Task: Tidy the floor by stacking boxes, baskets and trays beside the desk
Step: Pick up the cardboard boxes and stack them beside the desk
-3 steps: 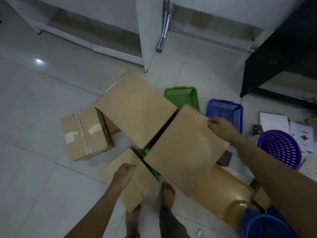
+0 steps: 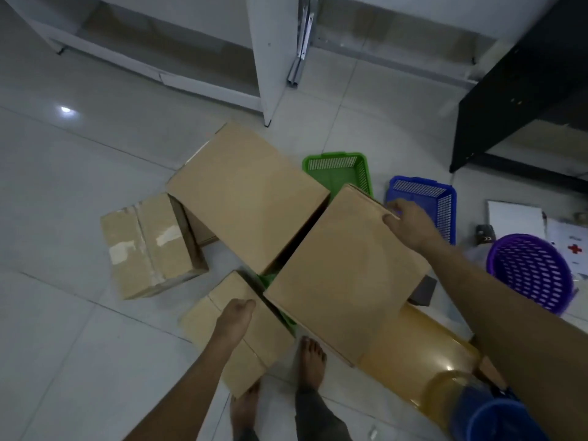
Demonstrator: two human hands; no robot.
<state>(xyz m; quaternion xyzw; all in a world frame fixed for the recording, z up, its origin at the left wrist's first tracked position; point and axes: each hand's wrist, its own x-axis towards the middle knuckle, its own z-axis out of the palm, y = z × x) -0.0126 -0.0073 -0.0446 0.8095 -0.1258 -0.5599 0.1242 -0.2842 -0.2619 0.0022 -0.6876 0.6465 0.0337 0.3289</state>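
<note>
head view: right hand (image 2: pixel 410 222) unmoved on box (image 2: pixel 346 275) edge

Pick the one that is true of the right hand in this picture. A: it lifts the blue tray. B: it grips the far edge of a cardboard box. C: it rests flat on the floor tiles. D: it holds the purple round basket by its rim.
B: the right hand has its fingers curled over the far edge of the cardboard box, while the purple basket and the blue tray sit untouched on the floor.
</note>
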